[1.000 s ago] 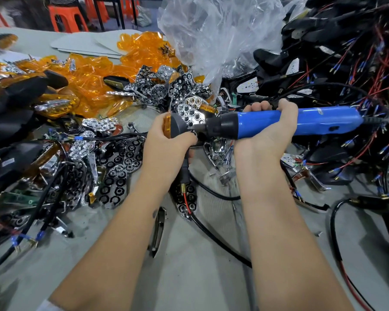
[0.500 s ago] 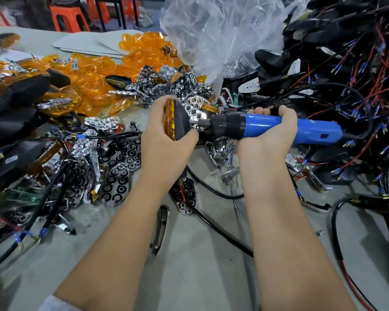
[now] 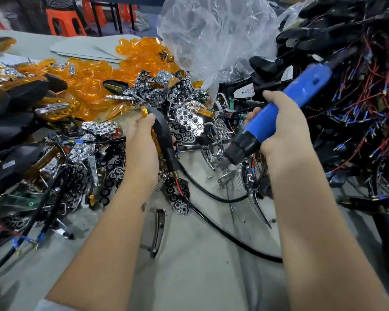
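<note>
A black lamp with an orange lens (image 3: 161, 131) is gripped by the fingers of the left hand (image 3: 140, 147). A blue electric screwdriver (image 3: 301, 90), held tilted, is gripped by the right hand (image 3: 285, 133).

glossy blue plastic screwdriver (image 3: 285, 104), crinkled clear bag (image 3: 213, 34)

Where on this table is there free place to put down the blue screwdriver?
For the blue screwdriver, the largest bare patch of table lies at the near edge, bordered by the black cable and the chrome strip. A smaller one is behind the amber lenses, at the far left. The chrome reflectors and the wire heap are crowded.
</note>
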A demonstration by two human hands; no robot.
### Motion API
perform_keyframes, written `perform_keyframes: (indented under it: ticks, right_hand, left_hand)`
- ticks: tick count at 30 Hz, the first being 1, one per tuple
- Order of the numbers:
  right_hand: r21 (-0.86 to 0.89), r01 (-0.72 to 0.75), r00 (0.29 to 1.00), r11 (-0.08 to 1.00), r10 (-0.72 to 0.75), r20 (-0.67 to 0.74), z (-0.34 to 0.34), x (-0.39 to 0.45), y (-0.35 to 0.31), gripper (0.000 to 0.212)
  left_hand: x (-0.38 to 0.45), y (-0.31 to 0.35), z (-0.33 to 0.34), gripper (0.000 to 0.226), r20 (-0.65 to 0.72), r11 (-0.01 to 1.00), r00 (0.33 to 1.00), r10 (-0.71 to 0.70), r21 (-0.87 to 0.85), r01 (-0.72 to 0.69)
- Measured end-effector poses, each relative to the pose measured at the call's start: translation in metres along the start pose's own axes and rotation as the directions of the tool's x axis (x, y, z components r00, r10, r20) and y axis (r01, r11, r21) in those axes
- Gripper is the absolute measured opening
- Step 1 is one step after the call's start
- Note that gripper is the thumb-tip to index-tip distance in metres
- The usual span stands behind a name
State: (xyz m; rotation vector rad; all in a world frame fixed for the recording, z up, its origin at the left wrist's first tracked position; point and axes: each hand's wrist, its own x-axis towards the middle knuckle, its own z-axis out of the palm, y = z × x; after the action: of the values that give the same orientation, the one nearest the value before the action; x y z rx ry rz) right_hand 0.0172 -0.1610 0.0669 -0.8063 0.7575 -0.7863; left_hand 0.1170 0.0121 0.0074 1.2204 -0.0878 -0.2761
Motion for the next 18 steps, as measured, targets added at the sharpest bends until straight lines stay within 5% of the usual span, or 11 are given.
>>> perform_keyframes:
  ticks: [4,8,13,18]
  right_hand:
    - [-0.468,0.117,0.991,0.876,-0.074,0.109,0.003,0.005,-0.006,0.042]
    - [-0.682,0.251,0.968,0.687,-0.19,0.165,0.01,0.012,0.006,0.047]
    - [-0.823,0.274,0.956,0.498,-0.235,0.176,0.005,0.019,0.037,0.078]
    - [-0.885,0.437,0.806,0.158,-0.506,0.307,0.02,0.003,0.043,0.046]
  left_hand:
    - [-0.002,0.007,0.0,0.005,0.075,0.999,0.997,-0.015,-0.049,0.019]
    - [-0.005,0.011,-0.002,0.006,0.148,0.996,0.988,-0.037,-0.076,0.049]
    - [-0.001,0.011,-0.003,0.012,0.174,0.993,0.984,-0.047,-0.096,0.064]
    - [0.0,0.009,-0.003,0.019,0.219,0.991,0.975,-0.037,-0.121,0.065]
